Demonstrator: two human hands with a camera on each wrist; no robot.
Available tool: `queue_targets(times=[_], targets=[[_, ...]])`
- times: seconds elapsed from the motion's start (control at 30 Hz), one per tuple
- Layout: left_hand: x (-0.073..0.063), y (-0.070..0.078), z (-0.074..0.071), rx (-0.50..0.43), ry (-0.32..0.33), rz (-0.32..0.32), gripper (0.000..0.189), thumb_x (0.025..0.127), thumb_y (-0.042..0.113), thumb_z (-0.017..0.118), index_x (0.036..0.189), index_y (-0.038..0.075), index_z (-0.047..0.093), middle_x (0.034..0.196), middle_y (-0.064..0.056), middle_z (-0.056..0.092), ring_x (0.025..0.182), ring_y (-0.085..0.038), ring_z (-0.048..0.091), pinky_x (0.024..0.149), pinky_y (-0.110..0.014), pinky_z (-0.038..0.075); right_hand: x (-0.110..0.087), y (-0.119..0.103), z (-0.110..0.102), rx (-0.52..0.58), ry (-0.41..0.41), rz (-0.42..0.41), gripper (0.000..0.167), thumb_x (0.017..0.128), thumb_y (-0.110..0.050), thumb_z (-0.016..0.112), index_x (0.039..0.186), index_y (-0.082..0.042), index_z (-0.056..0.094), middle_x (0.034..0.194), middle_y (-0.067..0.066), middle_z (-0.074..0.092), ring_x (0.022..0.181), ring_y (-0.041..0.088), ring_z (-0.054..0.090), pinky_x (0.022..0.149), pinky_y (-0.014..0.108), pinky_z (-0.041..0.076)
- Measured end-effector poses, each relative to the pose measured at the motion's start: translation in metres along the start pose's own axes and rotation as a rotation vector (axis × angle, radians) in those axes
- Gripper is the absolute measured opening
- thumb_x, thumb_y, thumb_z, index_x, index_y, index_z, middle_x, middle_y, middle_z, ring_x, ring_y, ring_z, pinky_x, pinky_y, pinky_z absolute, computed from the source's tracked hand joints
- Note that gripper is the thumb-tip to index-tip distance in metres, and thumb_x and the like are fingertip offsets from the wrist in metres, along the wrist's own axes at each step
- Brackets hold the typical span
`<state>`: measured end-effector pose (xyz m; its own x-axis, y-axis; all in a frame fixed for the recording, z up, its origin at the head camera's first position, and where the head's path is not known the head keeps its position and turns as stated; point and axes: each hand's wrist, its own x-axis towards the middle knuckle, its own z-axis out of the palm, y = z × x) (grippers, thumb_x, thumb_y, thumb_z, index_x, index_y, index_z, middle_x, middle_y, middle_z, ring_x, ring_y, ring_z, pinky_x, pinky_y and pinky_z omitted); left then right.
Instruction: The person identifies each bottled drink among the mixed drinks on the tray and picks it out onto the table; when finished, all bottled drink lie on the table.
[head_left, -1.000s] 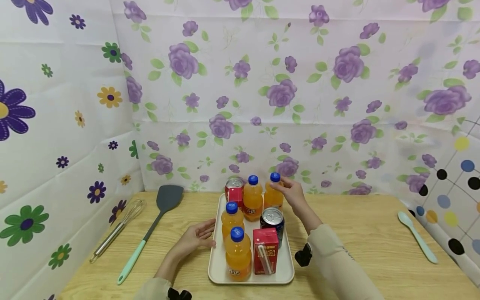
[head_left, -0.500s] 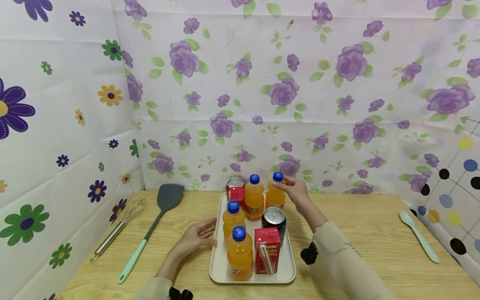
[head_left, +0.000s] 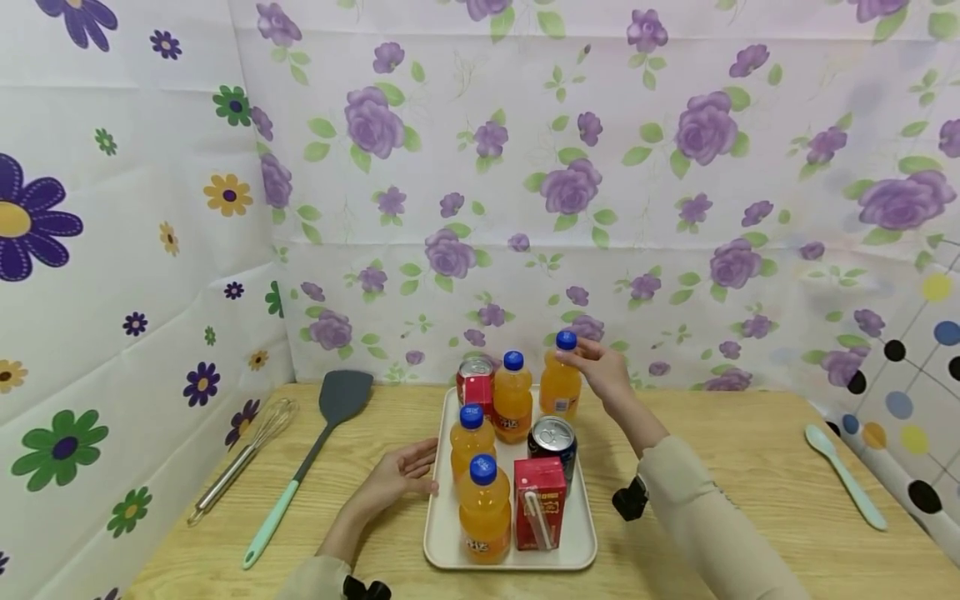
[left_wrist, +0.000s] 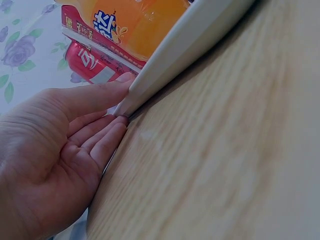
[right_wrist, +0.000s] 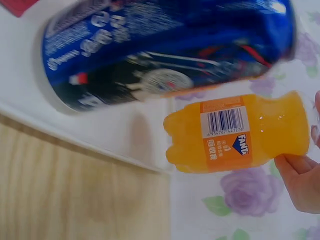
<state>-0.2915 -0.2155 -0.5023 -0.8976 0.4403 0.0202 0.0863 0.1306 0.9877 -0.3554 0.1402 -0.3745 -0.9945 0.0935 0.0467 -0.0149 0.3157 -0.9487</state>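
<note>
My right hand (head_left: 602, 371) grips an orange Fanta bottle (head_left: 561, 388) near its blue cap, at the tray's far right corner. In the right wrist view this bottle (right_wrist: 227, 132) hangs upright, its base raised off the tray, its barcode showing. My left hand (head_left: 397, 477) rests against the left edge of the cream tray (head_left: 432, 533); in the left wrist view its thumb and fingertips touch the tray's side. On the tray stand more orange bottles (head_left: 483, 512), a dark blue can (head_left: 553, 442), a red drink carton (head_left: 540, 504) with a straw, another red carton (head_left: 477, 392) and a red can (head_left: 475, 371).
Left of the tray lie a whisk (head_left: 243, 458) and a grey spatula (head_left: 343, 398) with a mint handle. A pale green spoon (head_left: 847, 479) lies far right on the wooden table (head_left: 690, 467). Flowered cloth (head_left: 450, 167) hangs close behind the tray.
My right hand has raised the Fanta bottle and carried it slightly right, away from its neighbour. The left hand stays at the tray's edge. The view has shifted a little.
</note>
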Motion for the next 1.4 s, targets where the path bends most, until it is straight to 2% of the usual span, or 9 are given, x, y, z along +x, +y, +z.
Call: queue_targets(times=[0.3, 0.57, 0.8, 1.0, 1.3, 1.33, 1.4], targets=[[-0.006, -0.006, -0.004, -0.008, -0.003, 0.008, 0.080, 0.083, 0.005, 0.075, 0.148, -0.011, 0.030, 0.153, -0.031, 0.031, 0.142, -0.046, 0.033, 0.113, -0.027, 0.044, 0.001, -0.018, -0.025, 0.040, 0.029, -0.035, 0.063, 0.089, -0.036, 0.071, 0.142, -0.007, 0.051, 0.138, 0.021, 0.057, 0.135, 0.034, 0.048, 0.120, 0.054, 0.033], [-0.006, -0.003, -0.004, 0.001, 0.012, -0.013, 0.080, 0.083, 0.006, 0.075, 0.149, -0.008, 0.031, 0.155, -0.028, 0.030, 0.143, -0.044, 0.033, 0.113, -0.028, 0.044, 0.007, -0.019, -0.069, 0.024, 0.071, -0.013, 0.069, 0.090, -0.041, 0.068, 0.146, -0.008, 0.044, 0.144, 0.022, 0.051, 0.134, 0.036, 0.046, 0.120, 0.057, 0.031], [-0.006, -0.001, -0.003, 0.002, 0.012, -0.016, 0.080, 0.083, 0.006, 0.075, 0.149, -0.007, 0.032, 0.155, -0.028, 0.030, 0.142, -0.044, 0.033, 0.114, -0.029, 0.043, 0.014, -0.008, -0.111, 0.000, 0.196, 0.030, 0.075, 0.086, -0.049, 0.070, 0.145, -0.009, 0.046, 0.139, 0.011, 0.058, 0.133, 0.030, 0.046, 0.121, 0.052, 0.033], [-0.004, 0.001, -0.002, 0.003, 0.009, -0.015, 0.081, 0.083, 0.006, 0.075, 0.149, -0.007, 0.031, 0.156, -0.027, 0.030, 0.143, -0.044, 0.033, 0.114, -0.030, 0.043, 0.016, 0.006, -0.144, -0.012, 0.233, 0.082, 0.084, 0.085, -0.056, 0.067, 0.149, -0.010, 0.038, 0.152, 0.018, 0.042, 0.143, 0.036, 0.037, 0.122, 0.054, 0.028], [-0.002, 0.002, -0.001, -0.004, 0.002, -0.016, 0.080, 0.083, 0.006, 0.075, 0.149, -0.007, 0.032, 0.156, -0.027, 0.030, 0.143, -0.043, 0.034, 0.114, -0.031, 0.043, 0.017, 0.040, -0.179, 0.004, 0.304, 0.158, 0.084, 0.086, -0.052, 0.066, 0.149, -0.007, 0.035, 0.154, 0.018, 0.036, 0.148, 0.034, 0.027, 0.125, 0.047, 0.025], [-0.002, 0.002, -0.001, -0.006, 0.002, -0.015, 0.079, 0.083, 0.006, 0.075, 0.149, -0.007, 0.032, 0.156, -0.027, 0.030, 0.143, -0.043, 0.034, 0.114, -0.031, 0.043, 0.017, 0.043, -0.182, 0.002, 0.314, 0.172, 0.083, 0.087, -0.051, 0.066, 0.149, -0.007, 0.034, 0.155, 0.017, 0.036, 0.147, 0.032, 0.029, 0.122, 0.044, 0.034], [-0.001, 0.002, 0.000, -0.008, 0.001, -0.013, 0.079, 0.083, 0.006, 0.075, 0.149, -0.007, 0.032, 0.155, -0.027, 0.031, 0.143, -0.043, 0.034, 0.115, -0.032, 0.043, 0.017, 0.050, -0.187, 0.006, 0.322, 0.198, 0.083, 0.088, -0.050, 0.066, 0.150, -0.007, 0.032, 0.155, 0.017, 0.034, 0.148, 0.032, 0.028, 0.122, 0.042, 0.034]])
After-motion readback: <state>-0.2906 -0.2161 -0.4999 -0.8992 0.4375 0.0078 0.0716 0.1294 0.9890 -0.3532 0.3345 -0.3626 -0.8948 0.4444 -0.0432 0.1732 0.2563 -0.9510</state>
